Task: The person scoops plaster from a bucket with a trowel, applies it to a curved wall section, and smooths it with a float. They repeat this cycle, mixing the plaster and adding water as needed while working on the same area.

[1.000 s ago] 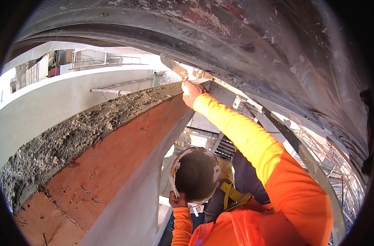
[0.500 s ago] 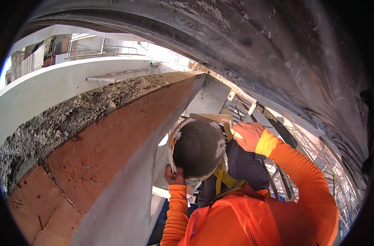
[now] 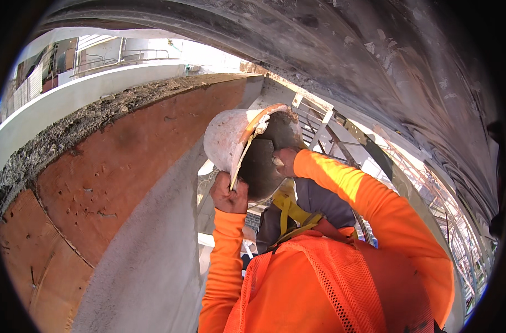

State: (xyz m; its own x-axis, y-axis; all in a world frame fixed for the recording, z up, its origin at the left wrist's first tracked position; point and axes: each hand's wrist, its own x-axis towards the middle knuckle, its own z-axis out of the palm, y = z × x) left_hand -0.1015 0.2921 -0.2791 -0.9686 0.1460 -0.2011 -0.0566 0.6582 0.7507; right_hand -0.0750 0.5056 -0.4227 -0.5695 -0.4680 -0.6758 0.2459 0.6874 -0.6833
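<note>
A pale bucket (image 3: 224,139) smeared with mortar is tipped on its side, its mouth turned to the right. My left hand (image 3: 229,193) is closed on the near part of its rim. My right hand (image 3: 288,161) reaches into the mouth, fingers closed around the pale handle of a trowel. The grey trowel blade (image 3: 259,157) lies inside against the bucket's dark inner wall; its outline partly blends with the mortar there.
On the left runs a wall topped with rough mortar (image 3: 70,122), its side faced with orange-brown boards (image 3: 136,139). Dark sheeting (image 3: 375,66) hangs overhead at right. Metal scaffold bars (image 3: 319,130) stand beyond the bucket. A yellow harness strap (image 3: 286,211) crosses below.
The bucket has gone from mouth-up to tilted, and has risen in view with my left hand. My right hand has moved left and brought the trowel from the rim into the bucket.
</note>
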